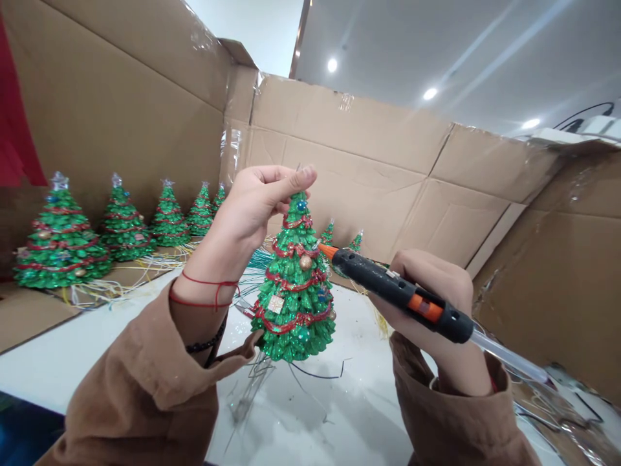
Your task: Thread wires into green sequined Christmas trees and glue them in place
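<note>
My left hand [266,194] pinches the tip of a small green Christmas tree [294,291] and holds it upright above the white tabletop. The tree carries red garlands, coloured baubles and a pale square ornament; my fingers cover its top. In my right hand [431,278] is a black and orange hot glue gun [398,288], its handle hidden behind the fingers. A clear glue stick [509,356] sticks out of its back end. The orange nozzle points left, at the tree's upper right side, and appears to touch it or lie very close.
Several finished-looking trees with star tops [63,233] stand along the left cardboard wall [121,97]. Pale wires [140,278] lie beneath them. Behind the held tree are red-handled cutters [245,309], partly hidden. Cardboard panels enclose the white table [363,401]; wire scraps [315,372] lie on it.
</note>
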`<move>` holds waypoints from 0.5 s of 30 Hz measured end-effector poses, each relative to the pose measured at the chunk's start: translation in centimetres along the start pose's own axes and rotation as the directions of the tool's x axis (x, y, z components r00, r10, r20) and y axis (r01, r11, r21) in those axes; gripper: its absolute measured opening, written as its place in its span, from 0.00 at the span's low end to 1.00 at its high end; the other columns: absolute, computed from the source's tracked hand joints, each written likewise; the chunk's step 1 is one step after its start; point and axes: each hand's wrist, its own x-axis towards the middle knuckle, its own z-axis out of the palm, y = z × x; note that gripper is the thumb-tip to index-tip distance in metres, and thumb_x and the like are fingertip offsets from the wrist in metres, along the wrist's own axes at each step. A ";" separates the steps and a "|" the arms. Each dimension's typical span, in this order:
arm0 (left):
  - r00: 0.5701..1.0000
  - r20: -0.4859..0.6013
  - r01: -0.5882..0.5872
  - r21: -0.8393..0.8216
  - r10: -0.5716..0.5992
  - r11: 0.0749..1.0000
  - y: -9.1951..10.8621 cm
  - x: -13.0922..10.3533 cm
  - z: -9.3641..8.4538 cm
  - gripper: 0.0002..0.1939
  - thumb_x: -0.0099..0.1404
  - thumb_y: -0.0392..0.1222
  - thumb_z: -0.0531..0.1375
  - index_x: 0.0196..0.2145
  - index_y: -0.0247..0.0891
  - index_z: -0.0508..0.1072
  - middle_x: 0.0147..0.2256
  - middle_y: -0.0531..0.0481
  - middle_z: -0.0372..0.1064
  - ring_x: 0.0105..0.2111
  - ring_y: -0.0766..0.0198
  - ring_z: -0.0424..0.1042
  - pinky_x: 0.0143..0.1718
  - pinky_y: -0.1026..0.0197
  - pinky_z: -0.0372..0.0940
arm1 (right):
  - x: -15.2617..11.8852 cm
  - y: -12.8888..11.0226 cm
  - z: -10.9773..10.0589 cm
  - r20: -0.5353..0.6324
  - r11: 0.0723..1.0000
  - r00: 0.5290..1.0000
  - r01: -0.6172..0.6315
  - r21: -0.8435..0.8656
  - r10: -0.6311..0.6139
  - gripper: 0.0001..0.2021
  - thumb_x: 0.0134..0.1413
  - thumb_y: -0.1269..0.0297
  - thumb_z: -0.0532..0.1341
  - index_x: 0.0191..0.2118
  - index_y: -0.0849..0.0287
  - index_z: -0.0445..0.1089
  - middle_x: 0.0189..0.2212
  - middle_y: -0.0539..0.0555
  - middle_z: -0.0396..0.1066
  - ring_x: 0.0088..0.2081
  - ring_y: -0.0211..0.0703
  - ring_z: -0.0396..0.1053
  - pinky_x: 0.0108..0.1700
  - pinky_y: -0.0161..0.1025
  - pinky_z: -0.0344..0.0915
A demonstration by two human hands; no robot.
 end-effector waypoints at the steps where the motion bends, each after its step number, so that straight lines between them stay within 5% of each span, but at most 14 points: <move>1: 1.000 0.002 0.001 -0.007 -0.001 1.000 0.0 0.0 0.0 0.13 0.52 0.48 0.63 0.20 0.35 0.69 0.21 0.53 0.66 0.18 0.75 0.60 0.19 0.69 0.56 | 0.0 0.0 0.0 0.003 1.000 1.000 -0.001 -0.002 0.001 0.15 0.35 0.77 0.64 0.21 0.59 0.54 0.17 0.42 0.51 0.20 0.28 0.50 0.22 0.29 0.48; 15: 1.000 0.009 0.018 0.001 -0.018 1.000 0.1 -0.1 0.1 0.14 0.51 0.49 0.63 0.21 0.36 0.68 0.22 0.53 0.66 0.18 0.74 0.59 0.19 0.68 0.55 | -0.1 -0.3 -0.1 -0.006 0.998 0.999 -0.047 -0.043 0.047 0.15 0.34 0.77 0.62 0.20 0.58 0.52 0.16 0.41 0.47 0.18 0.28 0.47 0.21 0.29 0.45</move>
